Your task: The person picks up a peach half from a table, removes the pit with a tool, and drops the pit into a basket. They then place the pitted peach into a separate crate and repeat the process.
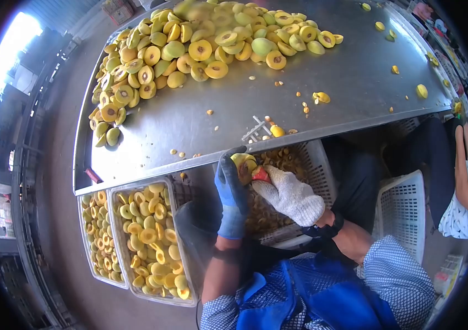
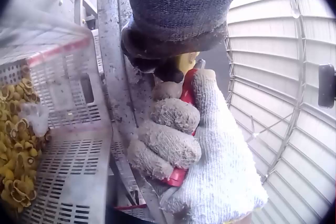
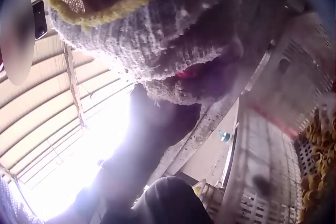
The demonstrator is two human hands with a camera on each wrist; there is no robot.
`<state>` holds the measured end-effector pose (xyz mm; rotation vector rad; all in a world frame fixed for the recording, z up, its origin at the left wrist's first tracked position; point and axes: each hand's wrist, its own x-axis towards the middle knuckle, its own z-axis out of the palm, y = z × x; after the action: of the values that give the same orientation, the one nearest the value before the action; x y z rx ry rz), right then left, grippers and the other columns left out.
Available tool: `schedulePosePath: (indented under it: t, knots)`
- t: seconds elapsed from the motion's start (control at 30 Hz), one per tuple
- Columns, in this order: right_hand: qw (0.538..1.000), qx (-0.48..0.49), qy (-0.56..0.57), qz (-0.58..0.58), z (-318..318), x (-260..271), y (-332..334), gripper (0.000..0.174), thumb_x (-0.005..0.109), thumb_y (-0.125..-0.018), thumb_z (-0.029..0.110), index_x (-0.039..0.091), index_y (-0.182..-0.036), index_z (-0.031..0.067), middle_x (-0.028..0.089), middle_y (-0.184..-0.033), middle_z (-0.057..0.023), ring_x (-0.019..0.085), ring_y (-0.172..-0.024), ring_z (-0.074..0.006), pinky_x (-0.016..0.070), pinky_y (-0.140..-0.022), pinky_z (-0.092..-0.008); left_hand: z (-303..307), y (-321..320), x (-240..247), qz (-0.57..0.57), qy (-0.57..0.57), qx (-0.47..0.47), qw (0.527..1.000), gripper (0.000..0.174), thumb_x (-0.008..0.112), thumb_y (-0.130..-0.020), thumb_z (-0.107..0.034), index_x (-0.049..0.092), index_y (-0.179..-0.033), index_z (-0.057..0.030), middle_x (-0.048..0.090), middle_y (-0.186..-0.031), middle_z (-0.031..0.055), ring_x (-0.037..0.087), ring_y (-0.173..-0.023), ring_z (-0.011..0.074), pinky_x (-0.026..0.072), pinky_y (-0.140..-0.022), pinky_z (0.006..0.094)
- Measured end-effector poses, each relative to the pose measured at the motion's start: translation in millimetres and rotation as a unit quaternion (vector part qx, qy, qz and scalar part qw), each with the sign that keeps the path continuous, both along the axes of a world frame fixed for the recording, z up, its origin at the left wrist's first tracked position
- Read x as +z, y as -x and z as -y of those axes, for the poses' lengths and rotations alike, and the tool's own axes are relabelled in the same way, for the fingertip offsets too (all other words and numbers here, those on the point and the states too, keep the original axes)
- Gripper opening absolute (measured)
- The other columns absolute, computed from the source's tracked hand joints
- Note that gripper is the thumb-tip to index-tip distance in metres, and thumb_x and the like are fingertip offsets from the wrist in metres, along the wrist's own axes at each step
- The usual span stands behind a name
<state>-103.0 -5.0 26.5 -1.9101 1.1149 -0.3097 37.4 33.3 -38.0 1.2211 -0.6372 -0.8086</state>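
My left hand, in a blue glove with dark fingers, grips a yellow-green stone fruit just below the table's front edge. Fingers of my right hand, in a white knit glove, curl round a small red-handled tool held against the fruit. From the left wrist view, the red handle runs through the right fist, and a short metal part shows beyond the thumb. The fruit hides the tool's tip. Under both hands stands a crate of pits and scraps.
Halved fruit is heaped at the back of the metal table. Two crates of fruit halves stand at the left. Another white crate is at the right, near another person's arm. A white plastic grid piece lies by the table edge.
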Motion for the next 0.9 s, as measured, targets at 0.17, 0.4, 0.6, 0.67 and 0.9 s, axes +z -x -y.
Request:
schedulePosePath:
  t: [0.17,0.4,0.6,0.67,0.9]
  knots:
    - [0.998,-0.016,0.007,-0.053,-3.8,3.4,0.3,0.045,0.059,-0.092,0.048,0.064,-0.112,0.0084,0.068,-0.089,-0.0227,0.065,-0.084,-0.0439,0.0538,-0.071,-0.0493,2.3,6.9,2.3,0.050,-0.014,0.015,0.999,0.054,0.037,-0.104,-0.046,0.061,-0.115,0.0008,0.063,-0.107,0.0108,0.058,-0.100,0.0174,0.0457,-0.091,0.0322]
    - [0.999,0.009,-0.042,0.030,0.9,-12.5,7.2,0.044,0.054,-0.095,0.049,0.063,-0.111,0.0092,0.068,-0.089,-0.0235,0.063,-0.088,-0.0453,0.0524,-0.072,-0.0513,4.4,13.6,-2.3,0.098,0.001,0.039,0.994,0.050,0.041,-0.104,-0.044,0.061,-0.115,0.0005,0.064,-0.108,0.0088,0.059,-0.098,0.0163,0.0467,-0.089,0.0305]
    - [0.999,0.012,-0.021,0.034,-0.1,-24.1,7.1,0.043,0.052,-0.096,0.049,0.063,-0.108,0.0091,0.066,-0.085,-0.0237,0.063,-0.083,-0.0453,0.0517,-0.068,-0.0518,6.1,18.2,2.9,0.086,-0.008,0.058,0.995,0.042,0.044,-0.104,-0.037,0.063,-0.110,0.0008,0.065,-0.102,0.0075,0.058,-0.094,0.0145,0.0468,-0.085,0.0291]
    - [0.999,0.020,-0.010,0.024,0.1,-35.2,8.4,0.043,0.052,-0.096,0.049,0.063,-0.108,0.0089,0.066,-0.085,-0.0238,0.063,-0.083,-0.0449,0.0514,-0.067,-0.0517,6.9,15.8,-1.6,0.081,-0.024,0.054,0.995,0.041,0.045,-0.104,-0.035,0.064,-0.107,0.0007,0.066,-0.099,0.0066,0.059,-0.091,0.0134,0.0470,-0.083,0.0282]
    - [0.957,0.164,0.237,0.037,-4.4,-54.2,13.2,0.027,0.055,-0.097,0.025,0.059,-0.122,0.0159,0.062,-0.098,-0.0167,0.064,-0.081,-0.0377,0.0530,-0.065,-0.0465,6.6,10.0,-1.3,0.146,-0.043,0.058,0.987,0.032,0.048,-0.103,-0.025,0.065,-0.103,0.0016,0.066,-0.095,0.0054,0.057,-0.087,0.0119,0.0464,-0.079,0.0270]
